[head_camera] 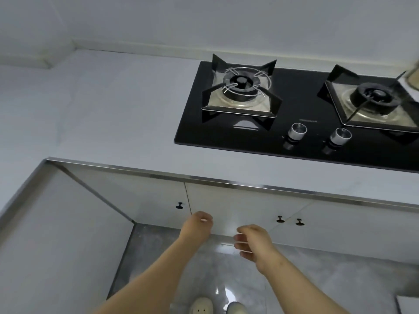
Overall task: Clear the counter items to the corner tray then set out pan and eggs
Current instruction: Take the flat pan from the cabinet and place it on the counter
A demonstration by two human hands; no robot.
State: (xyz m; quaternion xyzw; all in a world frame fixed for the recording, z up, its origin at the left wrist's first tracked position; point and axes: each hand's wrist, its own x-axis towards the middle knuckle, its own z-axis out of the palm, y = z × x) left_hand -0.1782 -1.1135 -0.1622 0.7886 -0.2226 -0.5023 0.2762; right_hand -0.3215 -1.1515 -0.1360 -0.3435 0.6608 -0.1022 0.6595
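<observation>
A: State of the hands?
B: Both low, beneath the front edge of the counter [113,109], before the white cabinet doors [238,207]. On the left hand [200,220], fingers loosely curled, nothing held, close to the seam between two doors. On the right hand [250,242], fingers loosely bent as well, palm turned leftward, nothing in it. Near each other, not touching.
A: And that counter?
B: Pale grey, L-shaped, along the back wall [204,23] and down the left side, trimmed at the front with a metal edge strip [226,181].
A: Anything set into it?
B: A black glass gas hob [301,94], in the right part. Two burners: the left burner [240,83] with a wire ring resting over its black pan supports, the right burner [376,96] partly cut off by the frame. Two silver knobs, left knob [297,130] and right knob [340,135], side by side near the front of the glass, between the burners.
A: Beside the right burner?
B: A pale-rimmed thing [413,75] at the frame's right edge, just above that burner; too little in view to name.
A: Lower down?
B: Small dark pulls on the doors: a lone door pull [179,205] just left of the left hand, paired door pulls [280,219] off to the right of the right hand. Glossy grey tiled floor [306,268], with a left shoe [201,307] and a right shoe [235,308] at the bottom edge, between the forearms.
</observation>
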